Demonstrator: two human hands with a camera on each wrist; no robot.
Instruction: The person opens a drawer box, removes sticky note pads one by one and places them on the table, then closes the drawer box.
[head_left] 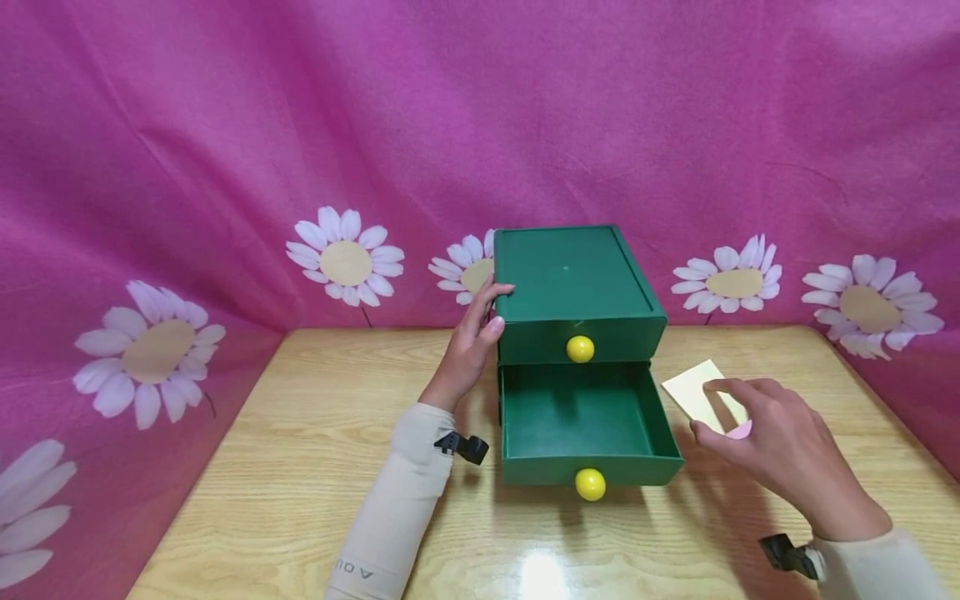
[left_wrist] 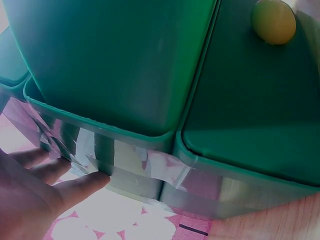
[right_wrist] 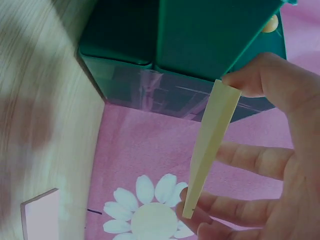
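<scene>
A green two-drawer cabinet [head_left: 570,271] stands on the table, with a yellow knob on each drawer. Its upper drawer [head_left: 536,343] is closed; the lower drawer [head_left: 573,417] is pulled out, its bottom showing. The left hand [head_left: 472,333] rests against the cabinet's left side, fingers [left_wrist: 85,187] nearly straight. To the right of the lower drawer, the right hand [head_left: 780,446] pinches a pale yellow sticky note pad [right_wrist: 207,152] by its edges, thumb opposite fingers, above the table. A pink sticky note pad [head_left: 740,430] lies on the table, partly hidden behind the right hand.
The wooden table [head_left: 315,467] reaches back to a pink cloth backdrop [head_left: 450,108] printed with white daisies. Black wrist mounts [head_left: 463,447] sit on both forearms. The open lower drawer juts toward the front of the table.
</scene>
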